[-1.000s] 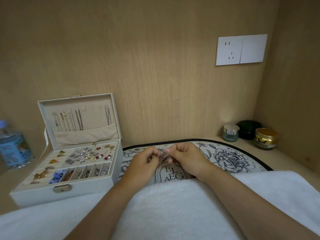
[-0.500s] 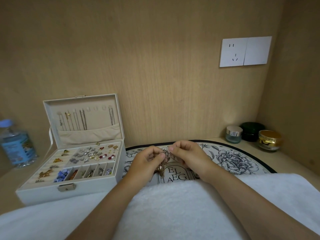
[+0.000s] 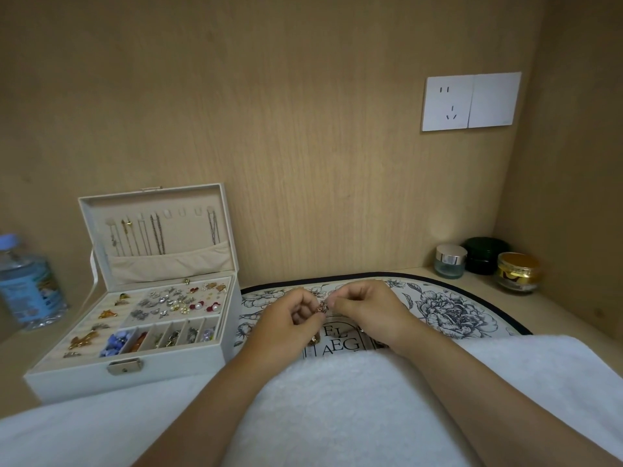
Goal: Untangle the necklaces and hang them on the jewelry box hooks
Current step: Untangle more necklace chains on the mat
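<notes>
A small rose-gold tangle of necklace chain point(image 3: 323, 307) hangs between my two hands over the flowered mat point(image 3: 448, 308). My left hand point(image 3: 286, 323) pinches it from the left, my right hand point(image 3: 369, 313) from the right, fingertips almost meeting. Part of the chain is hidden under my fingers. The white jewelry box point(image 3: 135, 369) stands open at the left. Several necklaces point(image 3: 156, 234) hang from the hooks in its lid point(image 3: 87, 214), and a few hooks near the right of the row are bare.
The box tray holds earrings and brooches. A water bottle point(image 3: 27, 284) stands at the far left. Three jars point(image 3: 485, 261) sit in the back right corner. A white towel point(image 3: 337, 409) covers the near edge under my forearms. A wall socket point(image 3: 470, 102) is above.
Both hands have lifted the chain tangle slightly off the mat and drawn closer together. The view has shifted a little, so the box looks further right.
</notes>
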`<state>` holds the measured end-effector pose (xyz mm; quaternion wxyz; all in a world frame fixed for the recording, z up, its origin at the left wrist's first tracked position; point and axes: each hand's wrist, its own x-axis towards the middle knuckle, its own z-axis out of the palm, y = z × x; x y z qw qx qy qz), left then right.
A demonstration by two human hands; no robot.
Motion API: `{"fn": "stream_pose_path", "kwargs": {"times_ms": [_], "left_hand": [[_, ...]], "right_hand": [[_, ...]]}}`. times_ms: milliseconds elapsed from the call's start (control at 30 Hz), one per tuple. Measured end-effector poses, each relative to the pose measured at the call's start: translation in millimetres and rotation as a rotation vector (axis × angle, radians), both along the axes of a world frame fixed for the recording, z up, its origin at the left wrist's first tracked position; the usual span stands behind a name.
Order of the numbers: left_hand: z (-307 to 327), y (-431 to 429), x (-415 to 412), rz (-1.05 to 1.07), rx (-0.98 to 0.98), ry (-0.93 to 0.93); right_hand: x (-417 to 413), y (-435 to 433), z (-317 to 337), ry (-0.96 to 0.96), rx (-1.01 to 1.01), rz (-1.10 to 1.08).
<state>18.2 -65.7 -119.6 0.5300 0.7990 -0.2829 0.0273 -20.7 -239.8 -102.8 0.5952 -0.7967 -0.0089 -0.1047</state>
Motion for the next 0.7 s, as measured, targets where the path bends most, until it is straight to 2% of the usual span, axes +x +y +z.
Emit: {"fn": "stream_pose_path", "kwargs": {"times_ms": [133,200,267,400,500,600,700], "left_hand": [[-0.4,2.0,0.2,0.054,0.041,-0.09],[0.4,2.3,-0.2,0.054,0.035,-0.087],[1.7,2.3,0.4,0.047,0.011,-0.035],[5.1,2.6,3.1,0.035,-0.053,0.159],[5.9,2.6,3.2,0.032,-0.055,0.219],[5.9,2.0,1.0,0.037,-0.046,0.17],[7.1,-0.5,-4.8,0.059,-0.054,0.074]], "right_hand": [[0.7,3.2,-4.3,-0.095,-0.437,0.025],[0.0,3.9,-4.4,-0.132,-0.56,0.047],[0.2,5.1,-4.5,-0.136,-0.466,0.038],[1.9,7.4,-1.2,-0.034,0.0,-0.007],[-0.4,8.2,4.7,0.028,0.17,0.0],[-2.7,11.5,7.5,0.066,0.271,0.053],[-3.5,13.2,6.4,0.043,0.202,0.078]]}}
